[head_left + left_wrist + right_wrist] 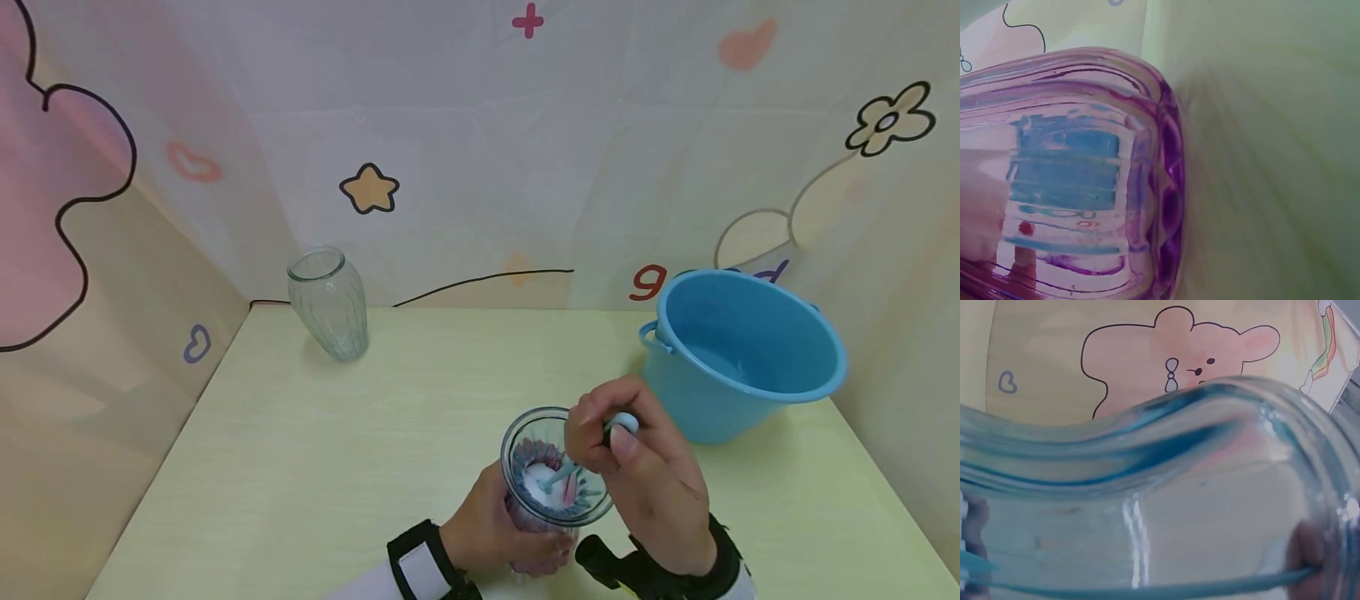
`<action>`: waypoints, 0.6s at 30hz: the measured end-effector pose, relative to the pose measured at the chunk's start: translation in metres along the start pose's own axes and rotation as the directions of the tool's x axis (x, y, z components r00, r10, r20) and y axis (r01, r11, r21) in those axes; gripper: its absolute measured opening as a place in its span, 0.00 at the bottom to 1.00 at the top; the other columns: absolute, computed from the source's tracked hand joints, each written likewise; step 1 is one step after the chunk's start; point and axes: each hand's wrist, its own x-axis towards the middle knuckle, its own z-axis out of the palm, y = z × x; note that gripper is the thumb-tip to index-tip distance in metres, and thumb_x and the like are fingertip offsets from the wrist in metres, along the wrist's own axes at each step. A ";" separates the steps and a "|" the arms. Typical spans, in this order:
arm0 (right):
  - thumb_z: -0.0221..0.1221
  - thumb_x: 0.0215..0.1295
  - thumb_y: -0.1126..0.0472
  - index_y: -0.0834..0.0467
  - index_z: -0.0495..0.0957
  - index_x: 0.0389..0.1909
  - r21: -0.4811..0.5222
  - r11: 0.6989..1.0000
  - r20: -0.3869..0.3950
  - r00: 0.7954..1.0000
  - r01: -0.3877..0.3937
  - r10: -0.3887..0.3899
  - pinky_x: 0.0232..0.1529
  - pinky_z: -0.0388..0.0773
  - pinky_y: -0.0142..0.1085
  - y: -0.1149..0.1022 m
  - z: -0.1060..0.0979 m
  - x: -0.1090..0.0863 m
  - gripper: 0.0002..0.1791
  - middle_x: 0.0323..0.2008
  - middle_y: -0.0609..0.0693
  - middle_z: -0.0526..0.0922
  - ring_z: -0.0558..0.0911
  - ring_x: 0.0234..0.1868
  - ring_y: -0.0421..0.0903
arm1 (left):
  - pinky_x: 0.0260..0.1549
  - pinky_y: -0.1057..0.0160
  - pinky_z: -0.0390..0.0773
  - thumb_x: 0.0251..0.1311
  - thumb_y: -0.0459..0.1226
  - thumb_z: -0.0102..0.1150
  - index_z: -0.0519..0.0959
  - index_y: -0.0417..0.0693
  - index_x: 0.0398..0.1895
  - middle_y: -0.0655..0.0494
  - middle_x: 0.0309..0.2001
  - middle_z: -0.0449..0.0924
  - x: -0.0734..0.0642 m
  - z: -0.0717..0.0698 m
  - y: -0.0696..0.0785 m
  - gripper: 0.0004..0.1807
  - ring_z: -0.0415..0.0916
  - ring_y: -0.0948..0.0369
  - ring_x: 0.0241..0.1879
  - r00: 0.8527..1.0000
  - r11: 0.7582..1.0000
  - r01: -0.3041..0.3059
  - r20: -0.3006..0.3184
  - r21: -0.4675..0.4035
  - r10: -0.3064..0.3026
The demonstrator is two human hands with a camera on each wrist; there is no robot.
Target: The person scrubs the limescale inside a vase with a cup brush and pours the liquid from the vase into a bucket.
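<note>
In the head view my left hand (495,529) grips a ribbed glass vase (528,442) low on its body, near the table's front edge. Its mouth tilts toward the camera, and purple tints its lower part; the thick purple base (1169,181) fills much of the left wrist view. My right hand (645,471) curls round the light blue handle (627,422) of a long, thin-stemmed brush. The stem (558,477) runs down into the vase, where a whitish patch shows around its lower end. From the right wrist, the clear wall (1210,525) looms close, with the blue stem (1147,591) across it.
A second clear glass vase (330,308) stands at the back left of the pale table (300,450). A light blue bucket (697,400) sits at the right, just beyond my right hand. Printed cloth (465,158) hangs behind and beside the table.
</note>
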 end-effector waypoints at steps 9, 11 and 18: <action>0.31 0.83 0.69 0.71 0.71 0.58 0.011 0.985 -0.039 0.984 0.173 -0.173 0.27 0.58 0.36 -0.003 0.011 0.007 0.20 0.28 0.54 0.61 0.64 0.28 0.47 | 0.62 0.60 0.79 0.51 0.35 0.78 0.70 0.53 0.64 0.51 0.55 0.83 0.001 0.000 -0.002 0.37 0.81 0.63 0.54 0.999 0.999 -0.040 -0.014 0.034 0.040; 0.32 0.84 0.68 0.72 0.71 0.58 0.017 0.981 -0.027 0.981 0.194 -0.194 0.24 0.57 0.35 -0.004 0.012 0.009 0.20 0.27 0.53 0.60 0.62 0.26 0.46 | 0.62 0.60 0.79 0.50 0.34 0.78 0.70 0.52 0.64 0.51 0.55 0.83 0.001 0.000 -0.003 0.37 0.81 0.62 0.54 0.999 0.998 -0.052 -0.015 0.036 0.052; 0.32 0.83 0.69 0.68 0.72 0.56 -0.091 0.991 -0.010 0.995 0.099 -0.100 0.20 0.57 0.34 0.000 0.009 0.005 0.19 0.26 0.52 0.58 0.60 0.23 0.44 | 0.64 0.60 0.77 0.50 0.35 0.79 0.70 0.60 0.65 0.56 0.56 0.83 0.002 0.001 0.000 0.39 0.80 0.59 0.56 1.000 1.000 0.015 -0.014 -0.006 -0.015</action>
